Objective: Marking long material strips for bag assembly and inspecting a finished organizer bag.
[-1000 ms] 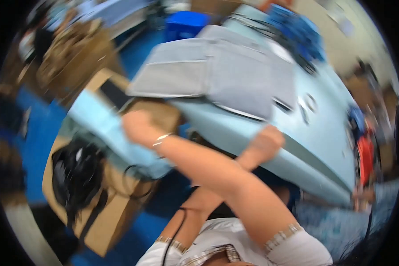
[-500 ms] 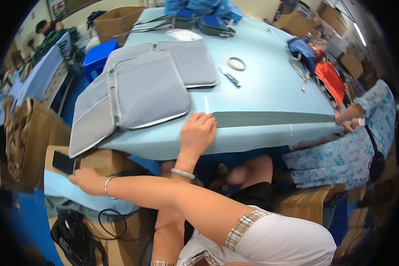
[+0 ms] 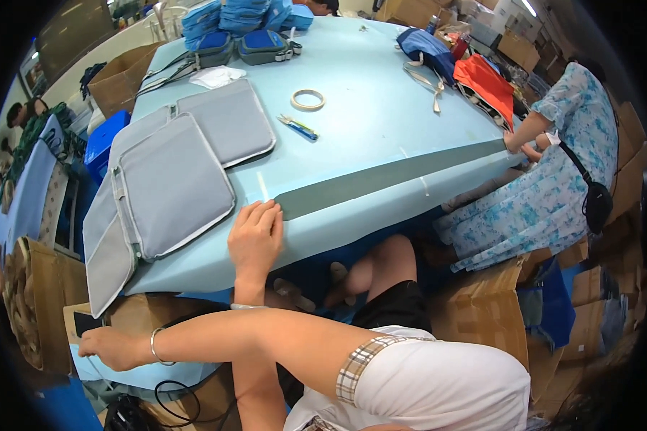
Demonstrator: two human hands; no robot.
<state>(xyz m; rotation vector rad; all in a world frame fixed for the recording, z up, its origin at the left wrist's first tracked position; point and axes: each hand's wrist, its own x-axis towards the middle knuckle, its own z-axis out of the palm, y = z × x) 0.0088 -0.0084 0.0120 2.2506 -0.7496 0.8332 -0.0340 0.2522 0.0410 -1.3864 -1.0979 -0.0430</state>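
Keeps the left hand [image 3: 256, 241] palm down at the near table edge, with fingers side by side and slightly bent, at the left end of a dark green strip [image 3: 381, 179]; cannot tell whether pinching or only pressing. Crosses the right arm over the left and holds the right hand [image 3: 118, 349] well out to the left, with fingers half curled, over a light blue sheet [image 3: 165, 375] on a cardboard box [image 3: 140, 312]; cannot tell whether gripping anything.

Differs from 1 s ago in the sharper, swung view, now taking in the strip's whole run to a co-worker's hands [image 3: 514, 141]. Has stayed at the strip's left end since 0.5 s ago. Suggests, as a judgement, 2 steadied ends, near and far.

Farther out, on the light blue table [image 3: 345, 82]: large grey panels [image 3: 176, 187] just left of the left hand, overlapping and jutting past the edge; a tape roll [image 3: 308, 108] and small snips [image 3: 300, 128] beyond; blue pouches [image 3: 266, 45] at the back; orange cloth [image 3: 485, 82] toward the right. Gets in the way: mostly the crossed right forearm, hiding part of the left, and the panels, crowding the left hand's side.
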